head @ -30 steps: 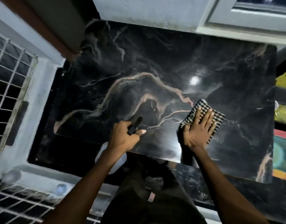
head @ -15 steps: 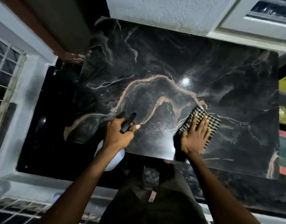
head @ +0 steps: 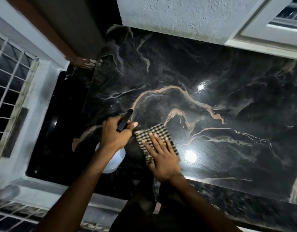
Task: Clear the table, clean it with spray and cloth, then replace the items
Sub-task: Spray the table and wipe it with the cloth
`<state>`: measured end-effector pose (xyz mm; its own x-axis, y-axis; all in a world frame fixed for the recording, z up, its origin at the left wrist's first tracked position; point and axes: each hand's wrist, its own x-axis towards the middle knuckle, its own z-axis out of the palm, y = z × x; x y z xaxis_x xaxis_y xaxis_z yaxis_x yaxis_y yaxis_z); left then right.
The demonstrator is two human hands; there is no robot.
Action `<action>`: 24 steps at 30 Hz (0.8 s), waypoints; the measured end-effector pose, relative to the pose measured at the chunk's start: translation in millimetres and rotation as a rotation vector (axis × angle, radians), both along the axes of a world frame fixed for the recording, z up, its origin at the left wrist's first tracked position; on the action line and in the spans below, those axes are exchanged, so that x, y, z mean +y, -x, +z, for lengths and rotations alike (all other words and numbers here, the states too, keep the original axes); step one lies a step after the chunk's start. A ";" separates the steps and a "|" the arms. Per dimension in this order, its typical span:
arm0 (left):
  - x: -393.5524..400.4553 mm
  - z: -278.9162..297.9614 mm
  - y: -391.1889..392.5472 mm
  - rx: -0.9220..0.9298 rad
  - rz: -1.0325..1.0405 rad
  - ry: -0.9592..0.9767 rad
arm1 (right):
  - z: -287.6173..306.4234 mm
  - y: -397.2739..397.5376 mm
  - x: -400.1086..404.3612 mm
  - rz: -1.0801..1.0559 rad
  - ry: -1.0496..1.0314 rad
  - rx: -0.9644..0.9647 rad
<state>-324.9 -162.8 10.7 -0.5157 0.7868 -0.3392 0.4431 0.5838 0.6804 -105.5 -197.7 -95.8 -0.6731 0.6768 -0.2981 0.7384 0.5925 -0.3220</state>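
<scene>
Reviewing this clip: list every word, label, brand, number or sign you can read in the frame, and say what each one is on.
None can be read.
The white plastic spray bottle, held in the left hand, carries a tiny pale mark low on its body: too small and blurred to read.
The black-and-white checked cloth, the right hand and the black marble-patterned table top: no text.

The scene is dim, lit from overhead, and two white glare spots shine on the glossy dark table [head: 211, 77]. The wall [head: 178, 15] at the top is the brightest area, while the floor beside the table falls into near black. Wide-angle distortion bends the edges, and the window grille [head: 8, 77] and lower corners look smeared and soft.
</scene>
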 end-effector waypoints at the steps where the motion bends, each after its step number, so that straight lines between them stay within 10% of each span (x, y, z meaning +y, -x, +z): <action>1: 2.4 -0.9 1.0 -0.019 0.018 -0.001 | 0.8 -24.0 5.7 -0.053 -0.021 -0.020; 10: 23.2 -2.9 -3.4 -0.064 0.143 0.014 | -2.6 -22.3 187.1 -0.660 -0.091 -0.139; 18: 52.1 0.1 -8.4 0.064 0.150 0.107 | -1.9 77.6 76.0 0.135 0.026 0.102; 24: 71.7 -1.5 -9.5 -0.044 0.237 0.102 | -2.6 -55.4 111.9 -0.076 -0.040 -0.023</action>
